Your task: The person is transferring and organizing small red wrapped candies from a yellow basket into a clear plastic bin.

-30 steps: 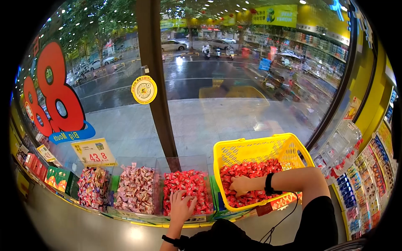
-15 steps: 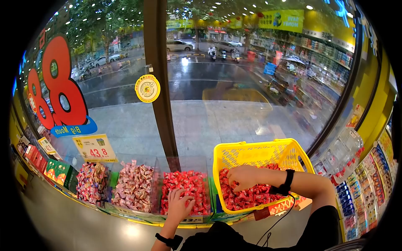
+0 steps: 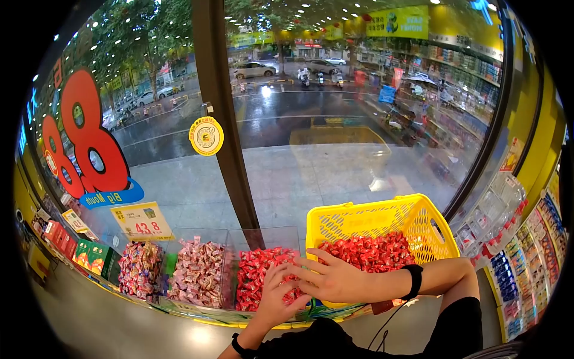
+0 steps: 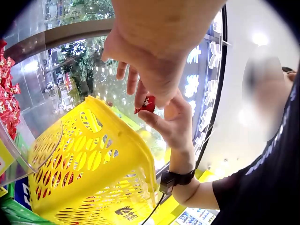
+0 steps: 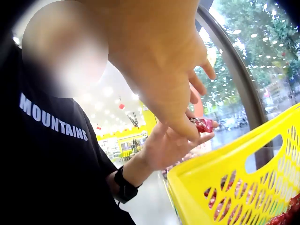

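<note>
A small red wrapped candy [image 4: 147, 104] is between the two hands, at their fingertips. My left hand [image 3: 276, 302] pinches it, with its fingers and thumb around the wrapper in the right wrist view. My right hand [image 3: 335, 280] reaches across from the right, its thumb and a finger meeting on the same candy [image 5: 202, 124] while the other fingers extend. Both hands are over the front of the clear bin of red candies [image 3: 266, 263], beside the yellow basket [image 3: 353, 210]. From the head view, the hands cover the candy they hold.
More red wrapped candies [image 3: 373, 248] fill the basket bottom. Left of the red bin are bins of pink candies [image 3: 197, 269] and mixed candies [image 3: 140, 272]. A price sign [image 3: 142, 221] stands behind them. Glass with a dark frame post [image 3: 224, 143] rises at the back. Packaged goods [image 3: 529, 257] line the right.
My right hand has left the candies in the basket and moved left to meet my left hand. The left hand has shifted slightly right, and its fingers have come together with the right's.
</note>
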Available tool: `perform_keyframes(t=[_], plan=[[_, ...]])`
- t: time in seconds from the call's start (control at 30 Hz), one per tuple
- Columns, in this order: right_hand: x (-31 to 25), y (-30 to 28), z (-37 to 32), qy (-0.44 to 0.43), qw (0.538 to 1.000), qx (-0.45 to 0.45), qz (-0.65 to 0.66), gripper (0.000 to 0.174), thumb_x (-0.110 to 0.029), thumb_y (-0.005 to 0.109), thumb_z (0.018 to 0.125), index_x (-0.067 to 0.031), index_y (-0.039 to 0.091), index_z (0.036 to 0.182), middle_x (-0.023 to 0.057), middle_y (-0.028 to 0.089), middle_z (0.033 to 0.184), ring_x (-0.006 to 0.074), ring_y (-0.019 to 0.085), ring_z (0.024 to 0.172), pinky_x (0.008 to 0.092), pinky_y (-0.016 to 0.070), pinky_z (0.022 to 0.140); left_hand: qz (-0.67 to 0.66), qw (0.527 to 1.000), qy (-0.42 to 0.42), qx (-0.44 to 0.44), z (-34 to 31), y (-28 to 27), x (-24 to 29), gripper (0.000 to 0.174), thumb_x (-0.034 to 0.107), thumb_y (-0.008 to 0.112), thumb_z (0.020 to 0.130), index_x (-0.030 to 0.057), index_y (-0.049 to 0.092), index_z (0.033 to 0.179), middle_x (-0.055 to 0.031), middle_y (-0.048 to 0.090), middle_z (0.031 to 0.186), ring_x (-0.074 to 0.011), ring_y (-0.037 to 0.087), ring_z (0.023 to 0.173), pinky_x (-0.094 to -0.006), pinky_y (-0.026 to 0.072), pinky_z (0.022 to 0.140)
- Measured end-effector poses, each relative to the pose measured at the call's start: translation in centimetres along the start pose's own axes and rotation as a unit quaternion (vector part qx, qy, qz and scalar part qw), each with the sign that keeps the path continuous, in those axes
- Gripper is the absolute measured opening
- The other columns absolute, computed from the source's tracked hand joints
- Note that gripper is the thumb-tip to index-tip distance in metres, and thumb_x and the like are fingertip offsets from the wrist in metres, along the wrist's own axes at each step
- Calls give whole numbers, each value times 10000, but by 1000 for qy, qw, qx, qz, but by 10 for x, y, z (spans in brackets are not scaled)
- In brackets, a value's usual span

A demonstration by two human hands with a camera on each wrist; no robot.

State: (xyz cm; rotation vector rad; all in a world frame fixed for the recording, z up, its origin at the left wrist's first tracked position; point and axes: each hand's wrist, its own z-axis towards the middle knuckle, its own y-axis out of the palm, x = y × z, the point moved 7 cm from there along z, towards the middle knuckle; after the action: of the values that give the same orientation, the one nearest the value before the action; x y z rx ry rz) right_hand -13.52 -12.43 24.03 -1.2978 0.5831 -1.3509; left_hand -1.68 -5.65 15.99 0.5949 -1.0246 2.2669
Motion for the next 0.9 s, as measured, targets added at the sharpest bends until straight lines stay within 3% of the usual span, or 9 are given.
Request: perform_keyframes(t=[0.07,0.23,0.4,0.5,0.63,0.8,0.9], plan=[[-2,1,1,-5,1000,-4,-18,416,-216,702,881,-73,713,1272,127,552,1516,326,499,1431,560,408,1179,1,1000,-8,12,0,2,-5,265,210,881,807,80,791,1019,-101,665,1299,-371,558,1345,-601,335,1211],[8,6,-4,24,997,27,65,336,-241,720,870,-85,718,1167,125,568,1485,316,528,1394,539,410,1171,-7,1000,7,12,-2,2,-7,185,128,860,808,70,777,962,-88,682,1270,-363,574,1326,-593,359,1191],[25,8,-5,101,975,29,194,305,-297,772,870,-79,726,1078,122,586,1428,319,543,1363,516,409,1150,-7,999,27,45,1,-5,-1,190,150,859,795,105,762,953,-71,682,1254,-355,584,1305,-608,352,1189],[26,29,-8,96,964,-34,246,318,-321,803,847,-70,759,1038,116,601,1402,305,546,1356,507,401,1155,-1,998,28,48,1,-5,-2,215,179,869,788,126,762,967,-59,681,1246,-346,585,1298,-618,340,1193],[27,26,-6,82,973,-42,211,298,-332,799,842,-77,792,995,108,629,1364,310,528,1383,490,406,1160,15,999,11,27,8,-10,11,290,224,915,751,120,789,990,-88,678,1230,-361,570,1307,-615,332,1195],[30,28,-5,84,975,-40,204,318,-346,805,827,-72,803,991,121,620,1395,317,514,1406,488,406,1166,77,996,39,24,6,1,1,300,263,931,731,133,807,971,-48,692,1221,-337,576,1297,-622,324,1192],[29,44,-10,73,960,-68,260,313,-331,787,874,-66,797,1040,144,603,1430,344,503,1421,504,423,1151,104,993,56,22,6,0,3,260,240,926,730,128,802,929,-20,705,1201,-320,587,1282,-617,326,1200]])
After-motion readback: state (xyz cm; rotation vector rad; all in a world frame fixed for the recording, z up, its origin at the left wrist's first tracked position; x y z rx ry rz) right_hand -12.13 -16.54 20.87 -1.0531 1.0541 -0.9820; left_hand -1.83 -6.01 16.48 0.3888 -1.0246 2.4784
